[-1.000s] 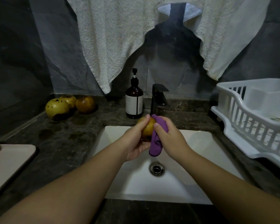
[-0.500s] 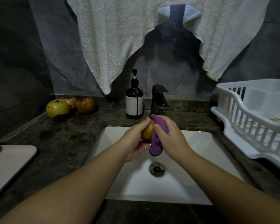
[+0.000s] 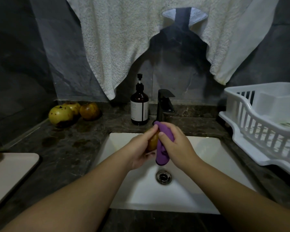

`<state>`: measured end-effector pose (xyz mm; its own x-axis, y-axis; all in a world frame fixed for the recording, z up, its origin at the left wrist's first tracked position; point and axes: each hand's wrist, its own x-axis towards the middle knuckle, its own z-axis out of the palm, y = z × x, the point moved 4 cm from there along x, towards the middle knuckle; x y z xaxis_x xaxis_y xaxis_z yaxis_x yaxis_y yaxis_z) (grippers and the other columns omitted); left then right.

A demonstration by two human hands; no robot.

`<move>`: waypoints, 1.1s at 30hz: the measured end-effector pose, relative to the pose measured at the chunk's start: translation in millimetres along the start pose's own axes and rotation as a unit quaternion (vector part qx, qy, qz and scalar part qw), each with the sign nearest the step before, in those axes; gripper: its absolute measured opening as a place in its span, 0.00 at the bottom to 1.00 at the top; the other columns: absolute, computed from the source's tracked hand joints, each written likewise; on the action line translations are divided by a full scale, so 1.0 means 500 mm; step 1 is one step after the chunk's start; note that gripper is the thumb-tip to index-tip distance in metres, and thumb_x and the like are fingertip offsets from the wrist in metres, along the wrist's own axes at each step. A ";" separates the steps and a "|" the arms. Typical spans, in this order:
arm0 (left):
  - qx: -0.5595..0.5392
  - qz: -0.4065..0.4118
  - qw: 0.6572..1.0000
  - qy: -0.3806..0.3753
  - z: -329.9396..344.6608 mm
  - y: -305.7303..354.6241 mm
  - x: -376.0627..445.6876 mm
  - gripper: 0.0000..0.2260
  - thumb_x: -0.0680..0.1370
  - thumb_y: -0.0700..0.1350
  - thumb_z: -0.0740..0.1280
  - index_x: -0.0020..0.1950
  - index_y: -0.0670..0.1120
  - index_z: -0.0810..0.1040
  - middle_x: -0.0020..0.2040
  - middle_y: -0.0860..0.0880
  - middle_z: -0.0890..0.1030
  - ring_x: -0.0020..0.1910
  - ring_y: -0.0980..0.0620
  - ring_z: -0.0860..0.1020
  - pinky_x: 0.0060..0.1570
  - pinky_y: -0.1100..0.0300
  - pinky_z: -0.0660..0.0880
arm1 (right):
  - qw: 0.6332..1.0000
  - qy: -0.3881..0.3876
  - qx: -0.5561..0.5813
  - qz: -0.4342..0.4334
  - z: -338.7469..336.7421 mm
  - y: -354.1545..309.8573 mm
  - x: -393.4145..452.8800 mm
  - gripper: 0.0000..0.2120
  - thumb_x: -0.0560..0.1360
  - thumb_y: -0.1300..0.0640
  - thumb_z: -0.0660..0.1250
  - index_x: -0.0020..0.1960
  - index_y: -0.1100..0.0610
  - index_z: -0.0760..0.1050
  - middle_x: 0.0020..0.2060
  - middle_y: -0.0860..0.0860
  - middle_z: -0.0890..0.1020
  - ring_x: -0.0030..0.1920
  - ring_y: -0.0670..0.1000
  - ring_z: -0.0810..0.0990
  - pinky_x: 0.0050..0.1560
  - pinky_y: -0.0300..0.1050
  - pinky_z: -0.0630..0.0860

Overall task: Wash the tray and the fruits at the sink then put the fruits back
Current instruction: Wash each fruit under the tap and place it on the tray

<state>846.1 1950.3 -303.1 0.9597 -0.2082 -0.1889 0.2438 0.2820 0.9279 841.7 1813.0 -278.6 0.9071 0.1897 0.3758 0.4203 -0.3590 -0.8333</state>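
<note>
Head view: I read the scene from the largest item down. A white towel (image 3: pixel 124 39) hangs over the dark wall. Below it, the white sink (image 3: pixel 216 158) is set into the dark counter (image 3: pixel 70 148). A white dish rack (image 3: pixel 261 131) stands on the counter to the right. The pale tray (image 3: pixel 8 173) lies on the counter at the far left, well apart from the sink. A brown pump bottle (image 3: pixel 139 106) stands just beside the black tap (image 3: pixel 165 106). Three fruits (image 3: pixel 74 111) rest in the back left corner.

Over the sink, my left hand (image 3: pixel 139 151) has its fingers curled round one fruit (image 3: pixel 153 142). My right hand (image 3: pixel 176 144) pinches a purple cloth (image 3: pixel 162 148) against that fruit, thumb on the near face. I see no water running from the tap.

Step in hand, as I judge it: scrubbing this fruit. To do it well:
1. Hold the fruit above the basin so it cannot drop on the counter.
2. Turn it in the left hand so the cloth reaches every side.
3. Press lightly; the spotted skin looks soft and may bruise.
4. Rinse before setting it aside.
</note>
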 end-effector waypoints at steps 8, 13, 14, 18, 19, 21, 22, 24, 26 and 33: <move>-0.014 -0.007 1.000 0.006 0.003 0.000 -0.004 0.31 0.67 0.66 0.75 0.64 0.51 0.83 0.53 0.47 0.88 0.47 0.52 0.87 0.43 0.58 0.83 | 1.000 0.016 0.012 0.005 0.007 0.001 0.003 0.18 0.83 0.49 0.64 0.72 0.43 0.70 0.63 0.45 0.73 0.60 0.42 0.75 0.53 0.36 0.75; -0.112 0.015 0.994 0.003 0.000 0.008 -0.001 0.33 0.69 0.59 0.77 0.70 0.46 0.78 0.60 0.40 0.86 0.57 0.44 0.86 0.49 0.51 0.84 | 0.998 0.008 0.058 0.021 0.010 0.002 0.010 0.18 0.84 0.50 0.62 0.72 0.39 0.67 0.64 0.47 0.76 0.61 0.45 0.77 0.60 0.47 0.78; -0.087 0.005 0.996 0.004 0.004 0.002 -0.002 0.33 0.67 0.61 0.77 0.69 0.47 0.79 0.59 0.42 0.86 0.56 0.45 0.86 0.48 0.53 0.84 | 0.999 0.012 0.046 0.020 0.010 0.001 0.009 0.18 0.83 0.49 0.63 0.72 0.39 0.68 0.64 0.47 0.75 0.60 0.44 0.77 0.59 0.44 0.78; -0.035 0.031 0.997 0.055 -0.008 0.008 0.000 0.35 0.64 0.61 0.79 0.67 0.46 0.81 0.54 0.44 0.88 0.50 0.49 0.87 0.47 0.54 0.84 | 1.000 -0.001 0.009 -0.012 0.010 0.001 0.003 0.19 0.82 0.48 0.64 0.72 0.37 0.68 0.65 0.43 0.71 0.60 0.39 0.74 0.55 0.36 0.75; -0.059 0.041 0.996 0.055 -0.009 0.013 -0.001 0.35 0.65 0.58 0.79 0.68 0.44 0.80 0.56 0.42 0.87 0.52 0.48 0.87 0.47 0.53 0.84 | 1.000 -0.004 0.015 -0.007 0.009 0.002 0.005 0.20 0.83 0.48 0.64 0.73 0.38 0.67 0.65 0.44 0.71 0.61 0.41 0.75 0.57 0.39 0.76; -0.101 0.033 0.994 0.036 -0.005 0.012 -0.002 0.33 0.67 0.56 0.78 0.69 0.44 0.78 0.58 0.40 0.86 0.54 0.45 0.87 0.46 0.52 0.84 | 0.999 0.001 0.036 0.019 0.008 0.001 0.009 0.20 0.83 0.49 0.63 0.74 0.41 0.67 0.66 0.47 0.73 0.61 0.45 0.76 0.61 0.48 0.79; -0.089 0.019 0.995 0.027 0.000 0.007 -0.004 0.34 0.67 0.58 0.78 0.69 0.45 0.78 0.58 0.41 0.86 0.55 0.45 0.87 0.47 0.52 0.84 | 0.999 0.005 0.035 0.021 0.008 -0.001 0.009 0.20 0.83 0.49 0.63 0.74 0.41 0.67 0.65 0.48 0.73 0.61 0.45 0.76 0.62 0.49 0.78; -0.032 -0.003 0.999 0.034 0.004 -0.002 -0.007 0.35 0.65 0.64 0.77 0.66 0.47 0.81 0.57 0.43 0.87 0.55 0.45 0.86 0.49 0.52 0.84 | 1.000 0.009 0.011 0.005 0.006 -0.004 0.005 0.20 0.82 0.49 0.65 0.73 0.41 0.69 0.65 0.46 0.72 0.61 0.43 0.75 0.60 0.44 0.76; -0.019 0.001 0.999 0.051 -0.001 0.003 -0.006 0.33 0.65 0.63 0.77 0.65 0.47 0.82 0.58 0.42 0.86 0.58 0.45 0.85 0.57 0.49 0.83 | 1.000 -0.001 0.004 -0.010 0.003 -0.003 0.003 0.20 0.82 0.49 0.66 0.73 0.41 0.69 0.65 0.43 0.71 0.62 0.42 0.74 0.60 0.41 0.76; -0.071 -0.011 0.997 0.011 0.006 0.005 -0.010 0.34 0.69 0.63 0.75 0.70 0.46 0.78 0.59 0.41 0.86 0.57 0.44 0.86 0.53 0.49 0.83 | 0.999 0.014 0.041 0.012 0.007 -0.005 0.009 0.20 0.82 0.52 0.65 0.73 0.42 0.69 0.64 0.45 0.73 0.59 0.44 0.76 0.56 0.42 0.77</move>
<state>841.8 1949.1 -298.7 0.9565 -0.1952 -0.2170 0.2804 0.4076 0.8690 844.7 1818.0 -276.3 0.9176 0.1569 0.3653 0.3962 -0.2872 -0.8721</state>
